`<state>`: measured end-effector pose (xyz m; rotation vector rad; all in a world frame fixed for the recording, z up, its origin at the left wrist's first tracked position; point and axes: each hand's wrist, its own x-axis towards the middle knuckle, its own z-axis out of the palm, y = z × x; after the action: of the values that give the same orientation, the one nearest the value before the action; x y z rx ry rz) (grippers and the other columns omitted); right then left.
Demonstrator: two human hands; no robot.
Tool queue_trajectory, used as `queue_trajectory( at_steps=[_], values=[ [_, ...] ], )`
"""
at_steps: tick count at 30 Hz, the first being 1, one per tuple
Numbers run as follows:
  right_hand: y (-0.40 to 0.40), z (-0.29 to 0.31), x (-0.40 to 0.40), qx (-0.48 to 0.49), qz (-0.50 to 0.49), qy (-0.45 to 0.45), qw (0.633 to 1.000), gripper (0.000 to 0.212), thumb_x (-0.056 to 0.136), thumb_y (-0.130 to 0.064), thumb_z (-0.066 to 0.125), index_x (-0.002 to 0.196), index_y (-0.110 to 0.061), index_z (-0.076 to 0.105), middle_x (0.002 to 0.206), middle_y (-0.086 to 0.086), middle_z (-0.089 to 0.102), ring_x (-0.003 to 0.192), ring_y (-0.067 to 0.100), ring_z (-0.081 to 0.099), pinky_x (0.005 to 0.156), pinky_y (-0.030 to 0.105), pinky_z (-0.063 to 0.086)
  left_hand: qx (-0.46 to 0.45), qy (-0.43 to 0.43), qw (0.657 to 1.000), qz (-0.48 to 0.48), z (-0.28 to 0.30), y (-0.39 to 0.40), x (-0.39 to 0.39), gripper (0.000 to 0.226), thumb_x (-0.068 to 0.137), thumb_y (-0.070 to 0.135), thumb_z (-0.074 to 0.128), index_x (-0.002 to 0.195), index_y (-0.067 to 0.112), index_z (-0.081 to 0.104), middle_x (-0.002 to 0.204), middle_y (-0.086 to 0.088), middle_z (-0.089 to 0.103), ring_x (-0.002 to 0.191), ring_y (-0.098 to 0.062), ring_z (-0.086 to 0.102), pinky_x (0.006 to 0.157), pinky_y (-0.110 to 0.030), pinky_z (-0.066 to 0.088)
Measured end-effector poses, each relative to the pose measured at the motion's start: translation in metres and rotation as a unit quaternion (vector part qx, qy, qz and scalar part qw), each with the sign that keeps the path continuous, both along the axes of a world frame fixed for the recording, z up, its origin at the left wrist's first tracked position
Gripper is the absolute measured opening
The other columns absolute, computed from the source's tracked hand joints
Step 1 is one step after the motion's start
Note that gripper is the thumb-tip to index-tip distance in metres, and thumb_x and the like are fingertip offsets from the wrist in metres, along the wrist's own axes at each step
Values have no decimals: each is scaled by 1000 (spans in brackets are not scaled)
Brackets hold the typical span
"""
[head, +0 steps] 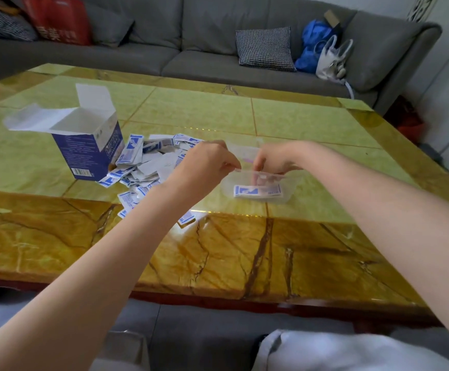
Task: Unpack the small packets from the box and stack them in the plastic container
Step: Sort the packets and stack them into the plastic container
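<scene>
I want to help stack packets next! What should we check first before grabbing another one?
1. Box open and upright: ok.
2. Packets lying loose beside the box, easy to reach: ok.
3. Container flat on the table: ok.
4. Packet in container lying flat: ok.
5. Left hand free to grab: cannot tell, fingers curled at the rim.
6. Right hand out of the container: not ok, fingers reach inside.

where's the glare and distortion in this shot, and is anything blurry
Head view: glare streaks the glossy table at its near inlay line; wide-angle distortion bends the table edges and sofa; the clear plastic container is hard to outline; print on the packets and box is too soft to read.
</scene>
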<state>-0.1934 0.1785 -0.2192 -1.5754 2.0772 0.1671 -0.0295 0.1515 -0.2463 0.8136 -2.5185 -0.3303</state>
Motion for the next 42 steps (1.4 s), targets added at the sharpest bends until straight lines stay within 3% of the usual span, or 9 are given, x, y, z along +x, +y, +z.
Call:
queue_trajectory(
  at_steps=[11, 18, 21, 26, 28, 30, 34, 37, 42],
  values=[
    [-6, 4, -6, -32, -26, -21, 999, 24, 92, -5, 45, 103, -7, 66, 100, 7, 68, 60, 11, 51, 49, 20, 38, 3, 12, 1000, 11, -2, -3, -11, 23, 90, 10, 55, 105, 12, 71, 102, -11, 64, 88, -23, 58, 69, -14, 28],
    [6, 33, 11, -281, -48, -109, 952, 24, 90, -4, 42, 93, -8, 66, 90, 7, 70, 59, 10, 54, 48, 19, 41, 3, 84, 996, 23, 5, 1, -1, 26, 89, 5, 55, 112, 10, 67, 107, -11, 60, 83, -27, 62, 79, -36, 49],
    [13, 38, 41, -355, -32, -170, 919, 25, 89, -3, 42, 89, -8, 67, 86, 7, 71, 58, 10, 55, 51, 22, 43, 3, 77, 995, 67, 12, -2, 22, 26, 91, 3, 51, 108, 10, 69, 106, -12, 62, 88, -28, 63, 75, -33, 47],
    [18, 10, 92, -263, 53, -155, 951, 27, 90, -3, 44, 96, -9, 69, 98, 8, 70, 77, 17, 60, 64, 27, 51, 53, -69, 985, 152, 3, -8, 74, 29, 91, 7, 49, 110, 18, 68, 121, -3, 63, 105, -22, 60, 88, -30, 44],
    [16, -5, 107, -248, 72, -131, 957, 29, 90, -4, 45, 105, -11, 68, 110, 7, 67, 91, 17, 59, 74, 23, 45, 68, -105, 977, 172, 1, -8, 91, 28, 91, 11, 51, 113, 19, 66, 122, -2, 63, 109, -21, 59, 92, -32, 45],
    [14, -21, 119, -221, 78, -136, 963, 30, 92, -11, 48, 119, -16, 60, 122, 6, 60, 106, 20, 57, 80, 22, 41, 74, -152, 969, 180, 0, -8, 105, 31, 92, 16, 52, 121, 20, 60, 128, -3, 59, 116, -22, 55, 95, -33, 42],
    [10, -52, 135, -211, 71, -115, 968, 40, 95, -29, 48, 135, -29, 44, 121, 11, 48, 115, 27, 44, 86, 31, 40, 98, -209, 959, 167, -6, -6, 116, 38, 90, 26, 56, 128, 22, 53, 134, -6, 51, 122, -22, 47, 96, -32, 39],
    [6, -62, 142, -240, 89, -30, 966, 29, 95, -28, 47, 122, -26, 57, 121, 11, 50, 119, 31, 40, 94, 38, 37, 87, -197, 964, 156, -14, -10, 112, 29, 91, 27, 54, 119, 22, 59, 125, -3, 58, 116, -22, 52, 92, -31, 40],
    [7, -58, 132, -290, 56, -50, 954, 13, 87, -11, 57, 94, -14, 67, 105, 4, 61, 99, 18, 55, 79, 25, 38, 76, -131, 969, 194, -25, -25, 105, 29, 88, 34, 58, 109, 15, 62, 118, -5, 61, 108, -23, 56, 88, -32, 43]
  ],
)
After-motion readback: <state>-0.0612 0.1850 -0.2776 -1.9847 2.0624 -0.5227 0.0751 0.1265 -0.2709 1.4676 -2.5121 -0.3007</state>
